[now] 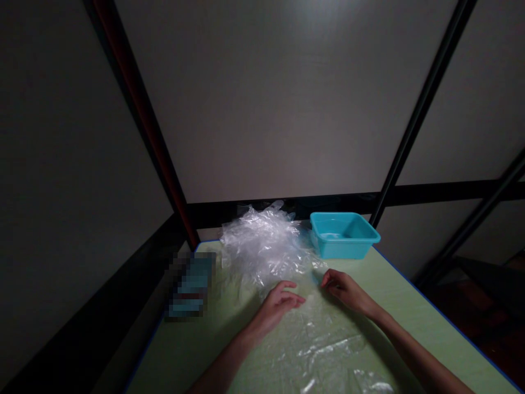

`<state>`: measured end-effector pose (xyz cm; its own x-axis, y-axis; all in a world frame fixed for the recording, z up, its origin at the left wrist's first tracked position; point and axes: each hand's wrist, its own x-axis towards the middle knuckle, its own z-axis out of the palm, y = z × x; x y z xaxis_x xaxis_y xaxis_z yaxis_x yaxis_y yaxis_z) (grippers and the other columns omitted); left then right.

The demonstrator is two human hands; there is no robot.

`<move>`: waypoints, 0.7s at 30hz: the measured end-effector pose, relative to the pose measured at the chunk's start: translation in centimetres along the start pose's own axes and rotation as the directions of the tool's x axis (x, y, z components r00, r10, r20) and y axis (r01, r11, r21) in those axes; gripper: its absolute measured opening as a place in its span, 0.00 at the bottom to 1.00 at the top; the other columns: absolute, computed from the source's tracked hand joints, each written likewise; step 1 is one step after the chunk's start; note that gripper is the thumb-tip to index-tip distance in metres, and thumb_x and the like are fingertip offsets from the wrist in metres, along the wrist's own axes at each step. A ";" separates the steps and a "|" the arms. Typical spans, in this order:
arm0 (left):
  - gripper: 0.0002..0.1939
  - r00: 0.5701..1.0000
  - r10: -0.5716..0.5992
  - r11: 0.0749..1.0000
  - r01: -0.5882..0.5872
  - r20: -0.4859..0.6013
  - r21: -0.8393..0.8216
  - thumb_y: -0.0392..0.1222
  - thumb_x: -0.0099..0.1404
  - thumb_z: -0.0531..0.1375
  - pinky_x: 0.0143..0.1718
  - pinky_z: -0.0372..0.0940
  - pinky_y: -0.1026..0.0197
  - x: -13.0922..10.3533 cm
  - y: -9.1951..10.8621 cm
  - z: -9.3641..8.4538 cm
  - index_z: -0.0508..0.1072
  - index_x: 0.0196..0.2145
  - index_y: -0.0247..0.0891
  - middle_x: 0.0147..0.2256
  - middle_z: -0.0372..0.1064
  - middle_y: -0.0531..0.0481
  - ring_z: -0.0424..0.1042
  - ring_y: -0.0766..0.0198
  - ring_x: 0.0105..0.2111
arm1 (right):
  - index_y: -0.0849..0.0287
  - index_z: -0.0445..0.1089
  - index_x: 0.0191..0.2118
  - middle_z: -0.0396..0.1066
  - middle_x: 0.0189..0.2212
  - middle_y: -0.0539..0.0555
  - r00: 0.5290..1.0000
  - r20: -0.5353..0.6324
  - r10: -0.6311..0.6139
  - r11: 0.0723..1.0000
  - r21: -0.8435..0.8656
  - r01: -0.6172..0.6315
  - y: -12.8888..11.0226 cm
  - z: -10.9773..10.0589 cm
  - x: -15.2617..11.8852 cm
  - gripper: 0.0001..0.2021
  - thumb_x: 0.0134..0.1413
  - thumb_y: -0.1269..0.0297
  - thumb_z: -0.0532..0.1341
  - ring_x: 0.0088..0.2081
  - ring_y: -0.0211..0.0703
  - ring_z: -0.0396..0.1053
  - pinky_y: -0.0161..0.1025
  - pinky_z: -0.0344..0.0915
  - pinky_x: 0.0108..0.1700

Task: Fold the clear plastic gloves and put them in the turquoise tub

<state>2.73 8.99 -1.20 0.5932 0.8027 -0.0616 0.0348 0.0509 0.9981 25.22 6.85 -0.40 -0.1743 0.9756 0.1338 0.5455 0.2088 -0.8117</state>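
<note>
A heap of thin, crinkled clear plastic (262, 241) lies at the back of the table. My left hand (281, 301) is just in front of it, thumb and fingers apart, with nothing visible between them. To its right, my right hand (342, 287) has its fingers curled in towards the thumb; whether thin film is between them is too faint to tell. A flat sheet of clear plastic (315, 350) is spread on the table below and between my hands. By my right fingertips is a small pale blue patch (315, 278), unclear in kind.
A turquoise plastic basin (344, 249) stands at the back right, beside the heap. At the left edge is a blurred-out bluish object (191, 284). The pale green table (410, 306) has a blue edge and meets panelled walls (283, 109) behind and on the left.
</note>
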 end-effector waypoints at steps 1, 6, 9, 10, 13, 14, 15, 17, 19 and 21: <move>0.17 1.000 0.015 1.000 -0.015 0.015 0.022 0.46 0.57 0.57 0.41 0.59 0.57 -0.2 0.1 0.0 0.62 0.42 0.36 0.36 0.73 0.45 0.70 0.57 0.39 | 0.61 0.64 0.29 0.66 0.25 0.50 1.000 0.001 -0.003 1.000 -0.002 0.003 0.0 0.0 0.0 0.11 0.36 0.76 0.49 0.28 0.39 0.65 0.32 0.60 0.29; 0.12 0.997 0.064 0.977 -0.069 0.031 0.200 0.39 0.59 0.52 0.39 0.62 0.58 -1.1 0.2 0.3 0.64 0.41 0.35 0.32 0.73 0.46 0.71 0.58 0.36 | 0.62 0.64 0.28 0.68 0.25 0.52 1.000 -0.020 -0.015 0.999 -0.046 0.014 -0.1 -0.1 -0.1 0.12 0.36 0.77 0.48 0.29 0.41 0.66 0.34 0.62 0.29; 0.11 0.994 0.106 0.942 -0.097 -0.012 0.321 0.35 0.58 0.51 0.45 0.59 0.56 -2.0 0.6 0.8 0.67 0.39 0.35 0.38 0.71 0.45 0.68 0.57 0.41 | 0.63 0.65 0.31 0.69 0.27 0.55 0.998 -0.067 -0.019 0.996 -0.091 0.013 -0.9 0.4 -1.3 0.11 0.42 0.75 0.48 0.31 0.44 0.67 0.38 0.64 0.33; 0.13 0.992 0.127 0.924 -0.109 -0.024 0.366 0.35 0.58 0.51 0.49 0.57 0.55 -2.4 0.7 1.0 0.68 0.40 0.36 0.42 0.69 0.44 0.66 0.57 0.45 | 0.64 0.66 0.34 0.70 0.30 0.57 0.997 -0.076 -0.026 0.994 -0.112 0.018 -1.4 0.8 -1.9 0.12 0.45 0.74 0.48 0.34 0.45 0.68 0.40 0.64 0.37; 0.20 0.984 0.171 0.755 -0.157 0.040 0.636 0.35 0.60 0.50 0.56 0.48 0.54 -3.8 0.8 1.6 0.62 0.51 0.37 0.56 0.55 0.46 0.53 0.57 0.55 | 0.63 0.61 0.51 0.62 0.51 0.60 0.995 0.010 -0.100 0.963 -0.250 0.100 -2.8 2.3 -4.2 0.19 0.54 0.69 0.49 0.52 0.48 0.59 0.44 0.54 0.53; 0.23 0.981 0.170 0.649 -0.182 0.092 0.739 0.35 0.61 0.50 0.57 0.46 0.54 -4.3 0.7 1.8 0.58 0.55 0.37 0.58 0.49 0.47 0.49 0.58 0.57 | 0.62 0.56 0.56 0.55 0.56 0.59 0.989 0.077 -0.129 0.933 -0.329 0.147 -3.1 2.9 -4.9 0.21 0.56 0.65 0.49 0.56 0.48 0.53 0.45 0.50 0.56; 0.25 0.976 0.162 0.532 -0.210 0.144 0.820 0.36 0.62 0.49 0.58 0.45 0.54 -4.6 0.5 2.0 0.53 0.57 0.36 0.60 0.44 0.47 0.45 0.58 0.58 | 0.61 0.49 0.59 0.48 0.59 0.57 0.980 0.139 -0.144 0.903 -0.386 0.187 -3.3 3.4 -5.6 0.24 0.58 0.62 0.49 0.58 0.48 0.47 0.46 0.46 0.58; 0.28 0.964 0.153 0.354 -0.258 0.216 0.899 0.37 0.63 0.49 0.58 0.44 0.54 -5.1 -0.1 2.2 0.45 0.60 0.35 0.61 0.37 0.47 0.39 0.59 0.59 | 0.61 0.40 0.62 0.38 0.61 0.56 0.962 0.224 -0.158 0.844 -0.474 0.249 -3.3 4.3 -6.4 0.28 0.59 0.57 0.47 0.61 0.48 0.39 0.48 0.42 0.60; 0.31 0.954 0.167 0.255 -0.285 0.248 0.924 0.38 0.62 0.50 0.58 0.43 0.54 -5.2 -0.7 2.3 0.42 0.60 0.35 0.61 0.35 0.47 0.37 0.58 0.60 | 0.61 0.34 0.62 0.33 0.62 0.56 0.953 0.257 -0.164 0.803 -0.526 0.280 -2.9 4.9 -6.8 0.30 0.60 0.55 0.45 0.61 0.49 0.35 0.49 0.40 0.60; 0.32 0.949 0.172 0.201 -0.296 0.264 0.934 0.38 0.62 0.51 0.58 0.44 0.54 -5.2 -1.2 2.2 0.41 0.60 0.35 0.61 0.35 0.46 0.37 0.58 0.60 | 0.61 0.32 0.62 0.31 0.62 0.56 0.949 0.268 -0.166 0.774 -0.561 0.294 -2.5 5.2 -6.9 0.30 0.60 0.53 0.44 0.61 0.49 0.33 0.50 0.40 0.60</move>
<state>1.42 3.44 -2.03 0.7811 0.6140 0.1136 0.5827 -0.7821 0.2210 20.79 -0.72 -2.26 -0.4757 0.8727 0.1096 0.8310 0.4868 -0.2693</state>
